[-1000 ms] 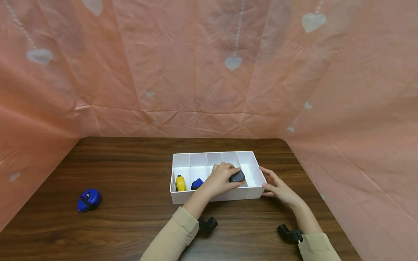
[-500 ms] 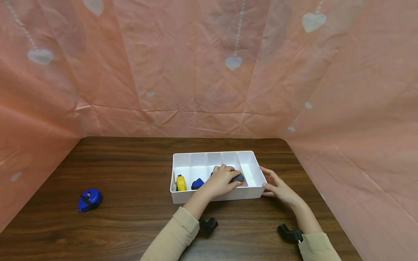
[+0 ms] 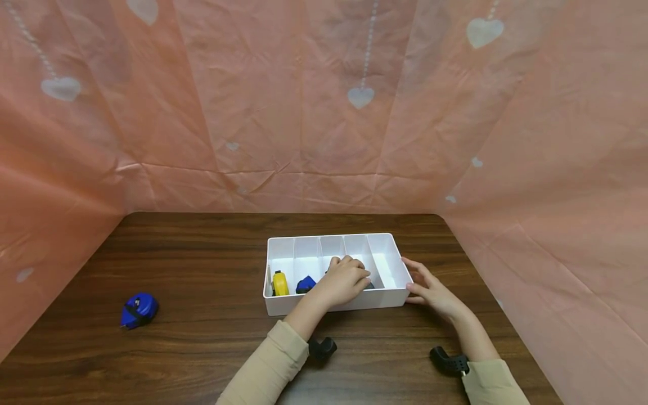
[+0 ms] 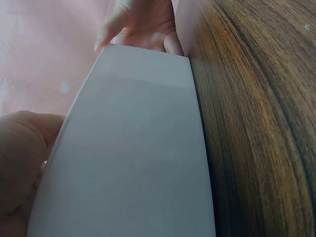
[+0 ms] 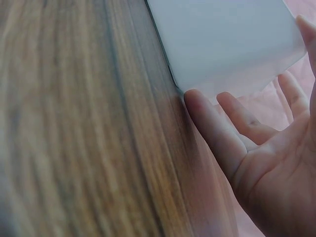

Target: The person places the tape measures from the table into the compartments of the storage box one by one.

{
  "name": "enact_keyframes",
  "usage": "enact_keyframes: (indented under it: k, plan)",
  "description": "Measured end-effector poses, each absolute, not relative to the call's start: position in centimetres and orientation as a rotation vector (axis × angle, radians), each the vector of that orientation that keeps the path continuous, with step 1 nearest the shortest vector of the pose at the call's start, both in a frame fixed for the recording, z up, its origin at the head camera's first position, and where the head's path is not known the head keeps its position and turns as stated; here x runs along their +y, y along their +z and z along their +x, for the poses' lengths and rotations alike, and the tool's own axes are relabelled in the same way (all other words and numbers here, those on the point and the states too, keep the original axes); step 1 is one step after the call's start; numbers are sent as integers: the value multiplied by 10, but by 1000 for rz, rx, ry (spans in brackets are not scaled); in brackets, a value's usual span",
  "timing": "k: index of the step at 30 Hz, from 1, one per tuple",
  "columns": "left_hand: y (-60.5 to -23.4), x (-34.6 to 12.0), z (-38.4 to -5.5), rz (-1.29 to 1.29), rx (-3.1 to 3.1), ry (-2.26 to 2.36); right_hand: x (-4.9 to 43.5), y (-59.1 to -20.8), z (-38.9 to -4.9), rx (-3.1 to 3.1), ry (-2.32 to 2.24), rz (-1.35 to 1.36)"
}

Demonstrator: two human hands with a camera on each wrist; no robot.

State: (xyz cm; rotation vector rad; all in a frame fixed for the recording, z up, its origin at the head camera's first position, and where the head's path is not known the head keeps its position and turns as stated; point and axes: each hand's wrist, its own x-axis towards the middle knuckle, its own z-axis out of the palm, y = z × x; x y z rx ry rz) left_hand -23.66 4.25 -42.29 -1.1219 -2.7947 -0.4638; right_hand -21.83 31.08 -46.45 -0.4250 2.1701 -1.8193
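Observation:
A white divided tray stands on the dark wooden table. My left hand reaches down into a right-of-middle compartment, fingers curled over a dark tape measure that is almost wholly hidden. My right hand lies open with straight fingers against the tray's right end. A yellow tape measure and a blue tape measure sit in the left compartments. In the right wrist view my fingers touch the tray's corner. The left wrist view shows the tray's outer wall.
Another blue tape measure lies on the table far to the left. Pink cloth with hearts closes the back and both sides. Black wrist mounts hover near the table's front edge.
My left hand has sunk deeper into the compartment with the dark tape measure, which now shows only as a sliver. The right hand and tray have stayed put.

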Motion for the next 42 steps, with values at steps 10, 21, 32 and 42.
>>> enact_keyframes:
  k: [10, 21, 32, 42]
  plan:
    - [-421, 37, -235, -1142, -2774, -441, 308, -464, -218, 2159, -1822, -425]
    - [-417, 26, -233, -1192, -2722, -420, 310, -466, -219, 2161, -1820, -428]
    - [-413, 11, -231, -1213, -2683, -386, 309, -466, -220, 2151, -1826, -420]
    - [-404, 0, -224, -1174, -2699, -373, 310, -465, -220, 2162, -1829, -432]
